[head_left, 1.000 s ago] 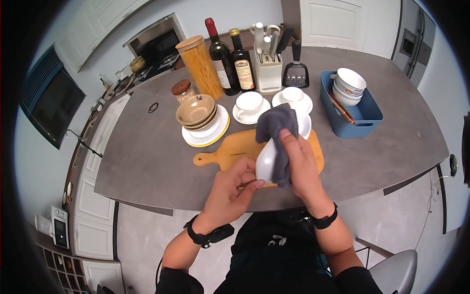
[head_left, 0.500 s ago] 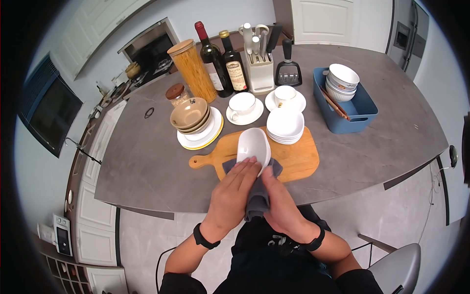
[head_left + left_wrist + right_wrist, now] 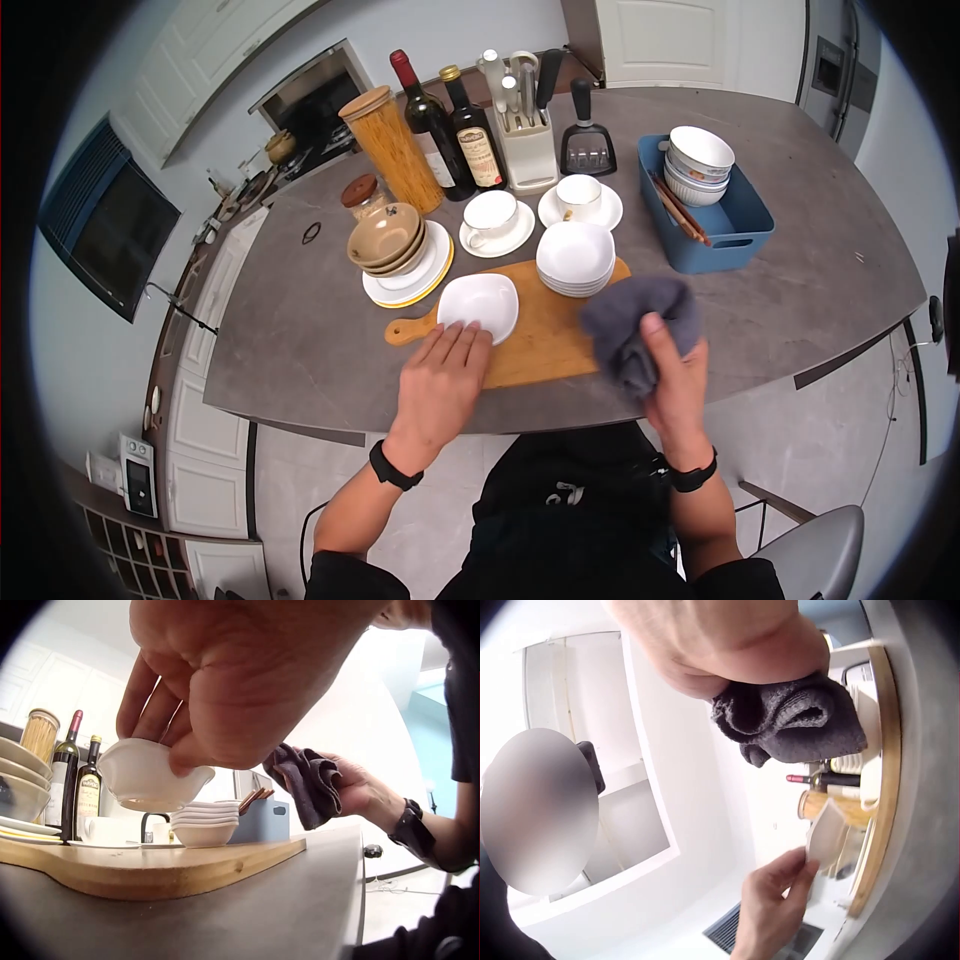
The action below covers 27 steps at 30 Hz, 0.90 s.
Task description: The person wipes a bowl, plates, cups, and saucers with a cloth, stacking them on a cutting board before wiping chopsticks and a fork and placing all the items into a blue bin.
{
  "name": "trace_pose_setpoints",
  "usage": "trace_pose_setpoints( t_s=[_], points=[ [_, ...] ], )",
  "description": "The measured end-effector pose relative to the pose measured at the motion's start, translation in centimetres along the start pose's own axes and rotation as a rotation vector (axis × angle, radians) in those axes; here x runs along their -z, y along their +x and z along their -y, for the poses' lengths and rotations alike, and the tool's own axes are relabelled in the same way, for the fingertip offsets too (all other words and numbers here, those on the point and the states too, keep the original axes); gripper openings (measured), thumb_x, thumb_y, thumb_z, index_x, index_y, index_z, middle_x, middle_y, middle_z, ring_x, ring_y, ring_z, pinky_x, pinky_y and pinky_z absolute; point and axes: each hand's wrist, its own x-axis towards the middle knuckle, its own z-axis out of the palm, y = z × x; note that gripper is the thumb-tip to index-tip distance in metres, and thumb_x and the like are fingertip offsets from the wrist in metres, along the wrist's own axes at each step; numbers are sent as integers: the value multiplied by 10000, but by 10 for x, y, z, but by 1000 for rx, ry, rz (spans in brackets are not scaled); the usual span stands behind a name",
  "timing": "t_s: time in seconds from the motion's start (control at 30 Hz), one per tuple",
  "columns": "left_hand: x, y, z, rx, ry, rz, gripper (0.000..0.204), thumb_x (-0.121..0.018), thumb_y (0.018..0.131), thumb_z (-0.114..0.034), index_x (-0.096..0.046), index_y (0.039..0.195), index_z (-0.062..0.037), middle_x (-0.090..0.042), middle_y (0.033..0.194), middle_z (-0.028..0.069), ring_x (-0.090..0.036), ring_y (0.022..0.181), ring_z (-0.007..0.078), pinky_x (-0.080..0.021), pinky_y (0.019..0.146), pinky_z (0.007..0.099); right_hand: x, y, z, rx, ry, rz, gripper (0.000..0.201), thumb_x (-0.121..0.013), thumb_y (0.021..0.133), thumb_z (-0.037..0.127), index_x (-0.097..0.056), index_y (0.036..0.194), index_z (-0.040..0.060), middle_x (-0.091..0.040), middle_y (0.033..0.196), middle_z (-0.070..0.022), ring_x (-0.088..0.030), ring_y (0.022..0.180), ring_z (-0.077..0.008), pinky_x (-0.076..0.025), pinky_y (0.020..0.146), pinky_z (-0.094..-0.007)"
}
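Observation:
The left hand (image 3: 440, 385) pinches the near rim of a white squarish bowl (image 3: 478, 303), fingers inside it. In the left wrist view that bowl (image 3: 146, 774) hangs above the wooden board (image 3: 150, 871), not touching it. The right hand (image 3: 682, 395) grips a bunched dark grey cloth (image 3: 645, 325) at the right of the board (image 3: 545, 340); in the right wrist view the cloth (image 3: 799, 720) hangs from that hand. A stack of similar white bowls (image 3: 576, 255) stands on the board's back part.
Brown bowls (image 3: 385, 236) on plates stand at the left. Behind are two cups on saucers (image 3: 490, 215), a pasta jar (image 3: 393, 150), bottles (image 3: 435, 140) and a knife block (image 3: 528, 155). A blue basket (image 3: 715, 255) with bowls and chopsticks is at the right.
The hands have parted. The right hand has carried the cloth away from the bowl to the right; the left hand has moved left with the bowl, now tilted less.

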Motion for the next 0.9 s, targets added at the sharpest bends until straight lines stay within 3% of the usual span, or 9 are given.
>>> trace_pose_setpoints(
  t_s=[0.1,0.13,0.23,0.5,0.57,0.6,0.67,0.73,0.9],
  points=[
    [-12,8,0,-23,-12,23,265,-655,852,-76,-685,1104,1,-745,1124,164,-719,1094,287,-549,1007,425,24,8,-6,132,28,-149,495,-617,1050,332,-533,1371,-35,-665,1275,-119,-654,1149,-194,-507,1006,-321],
    [-15,11,-2,-37,2,35,246,-650,855,-72,-685,1087,1,-748,1112,161,-722,1083,283,-554,998,421,32,9,-9,144,-47,-162,575,-564,1066,418,-496,1417,-32,-615,1359,-140,-612,1226,-205,-477,1053,-336],
    [-20,17,-4,-54,8,94,209,-659,857,-77,-681,1050,0,-752,1064,155,-726,1037,280,-568,955,409,39,8,-19,112,-13,-193,620,-538,1070,450,-469,1447,-37,-591,1394,-153,-603,1247,-226,-463,1074,-351],
    [11,63,-15,80,-206,401,275,-766,850,-153,-693,1081,-22,-744,1011,140,-709,955,335,-583,822,406,42,8,-13,17,170,-155,539,-529,1083,376,-490,1426,-38,-605,1374,-150,-619,1223,-222,-484,1056,-353],
    [4,82,-19,15,-307,120,264,-755,865,-153,-693,1091,-33,-740,1012,147,-706,943,335,-576,820,418,40,10,-12,10,176,-142,528,-530,1082,363,-492,1424,-38,-609,1368,-151,-623,1217,-221,-489,1050,-354],
    [-3,92,-22,21,-306,117,264,-755,865,-153,-693,1091,-33,-740,1012,147,-706,943,335,-576,820,418,39,10,-11,1,159,-142,521,-533,1081,356,-495,1421,-38,-616,1358,-151,-628,1207,-218,-495,1041,-352],
    [-23,108,-23,-133,-335,-153,251,-739,876,-132,-693,1103,-37,-737,978,157,-697,916,333,-562,802,432,40,10,-9,-1,139,-142,514,-535,1081,348,-498,1419,-37,-623,1349,-150,-633,1197,-215,-501,1032,-351],
    [-40,113,-20,-154,-335,-121,245,-732,877,-119,-693,1105,-37,-737,953,152,-695,904,329,-556,797,438,45,10,-11,-32,117,-125,590,-547,1065,393,-461,1450,-46,-582,1409,-179,-601,1277,-262,-461,1095,-382],
    [-44,117,-17,-172,-378,48,236,-717,878,-88,-695,1108,-40,-738,893,136,-697,883,320,-551,774,450,48,8,-14,-36,123,-143,559,-546,1068,378,-487,1432,-42,-601,1381,-168,-617,1241,-248,-476,1073,-367]
  ],
)
